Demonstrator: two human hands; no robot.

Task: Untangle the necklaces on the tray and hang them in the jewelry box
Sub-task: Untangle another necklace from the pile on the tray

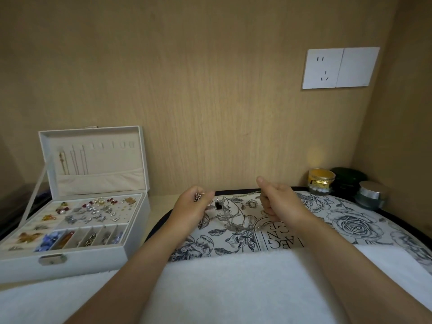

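A tangle of silver necklaces [230,222] with a small black pendant lies on the flower-printed tray [350,220]. My left hand [191,206] pinches a silver clump of chain just above the tray's left end. A thin chain runs across to my right hand [279,198], whose fingers curl round it, thumb up. The open white jewelry box [77,206] stands at the left; a few chains hang from the hooks in its lid [91,157].
Earrings and trinkets fill the jewelry box compartments. A gold-banded jar [321,181], a dark green case [348,181] and a silver-lidded jar [371,195] stand at the back right. A white cloth [233,288] covers the near side. A wall socket [340,67] sits above.
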